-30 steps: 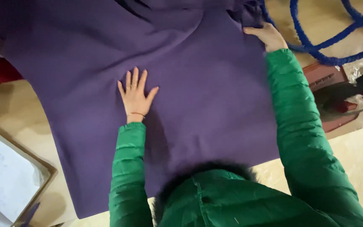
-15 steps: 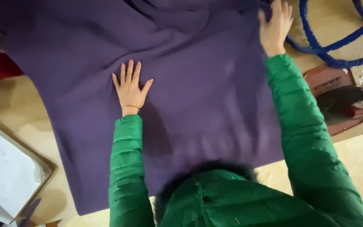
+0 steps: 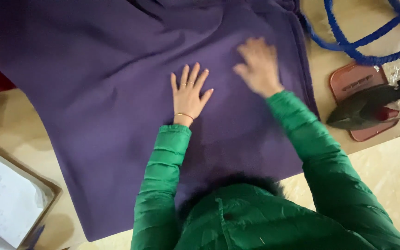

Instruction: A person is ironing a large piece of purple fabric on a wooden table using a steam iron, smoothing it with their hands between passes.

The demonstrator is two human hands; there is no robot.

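I'm looking straight down on a big purple cloth point(image 3: 116, 106) spread over the desk point(image 3: 385, 176), filling most of the frame from the upper left down to the lower middle. My left hand point(image 3: 188, 95) lies flat on it near the centre, fingers spread and straight, palm pressed to the fabric, its grip fully open with nothing held. I can see 2 rings on the fingers and a thin bracelet at the wrist. My right hand point(image 3: 258, 67) sits just to the right and a little higher, also on the cloth, blurred; the fingers look splayed and the palm down, so that grip is open too, holding nothing. Both green padded sleeves point(image 3: 163, 185) run up from the bottom of the frame.

At the upper right a blue rope point(image 3: 348, 44) loops on the bare desk, just beside the cloth's right edge. Below it at the right edge rests a dark iron point(image 3: 371, 104) on a reddish-brown stand point(image 3: 348, 83). At the lower left, a shallow tray with white paper point(image 3: 1, 203) lies.
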